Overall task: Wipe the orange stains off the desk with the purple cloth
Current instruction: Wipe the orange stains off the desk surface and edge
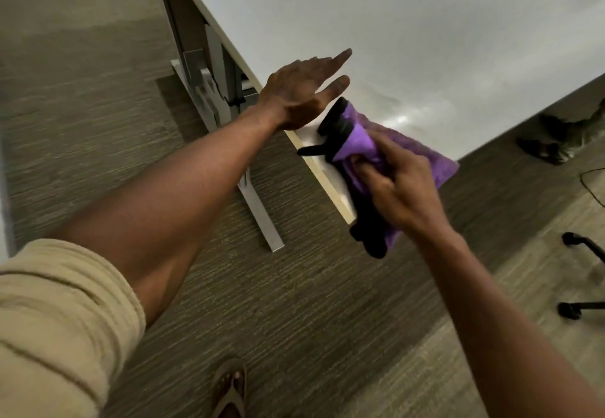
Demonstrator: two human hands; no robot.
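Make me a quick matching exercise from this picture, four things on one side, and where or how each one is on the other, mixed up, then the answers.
Things:
1. left hand
2. right hand
3. purple cloth
4. sandalled foot

States:
A. on the carpet, at the bottom edge
B. open, fingers straight, above the desk edge
C. gripped at the desk corner, partly hanging over the edge
D. fingers curled, gripping the cloth

Pairs: 1-B, 2-D, 3-C, 4-A

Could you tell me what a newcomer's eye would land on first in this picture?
First the purple cloth, the only bright colour, bunched in the right hand at the near corner of the white desk, part of it hanging over the edge. Next the left hand, open with fingers spread, reaching over the desk edge just left of the cloth. No orange stains show on the desk here.
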